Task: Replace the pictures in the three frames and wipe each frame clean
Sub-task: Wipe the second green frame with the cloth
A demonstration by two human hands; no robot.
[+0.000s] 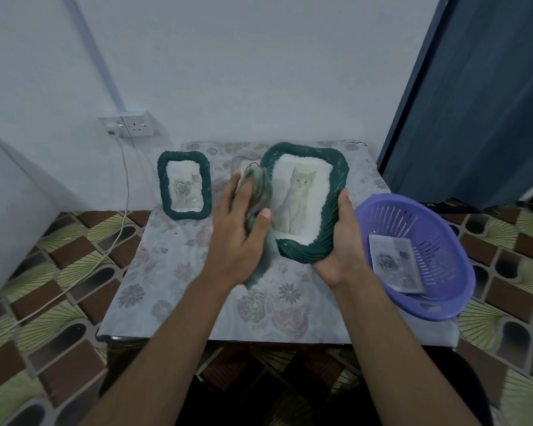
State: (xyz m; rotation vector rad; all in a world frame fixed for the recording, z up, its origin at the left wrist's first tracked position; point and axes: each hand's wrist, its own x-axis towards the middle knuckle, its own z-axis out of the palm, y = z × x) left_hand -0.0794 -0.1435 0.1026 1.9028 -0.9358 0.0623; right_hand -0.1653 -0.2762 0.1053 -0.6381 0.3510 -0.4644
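While your left hand (237, 232) clutches the cloth (260, 189) against the cat frame (337, 169) your right hand (342, 245) grips, other frames probably remain.

Two green wicker picture frames, rose frame (161, 186) at ten o'clock, cat frame (302, 253) at one o'clock, one cloth (260, 192), one purple colander (428, 216) at four o'clock, one loose rose print (394, 265), one table (173, 272).

Both forearms extended forward; left hand (237, 232) clutches cloth (260, 189), right hand (342, 241) grips frame (336, 182) edge.
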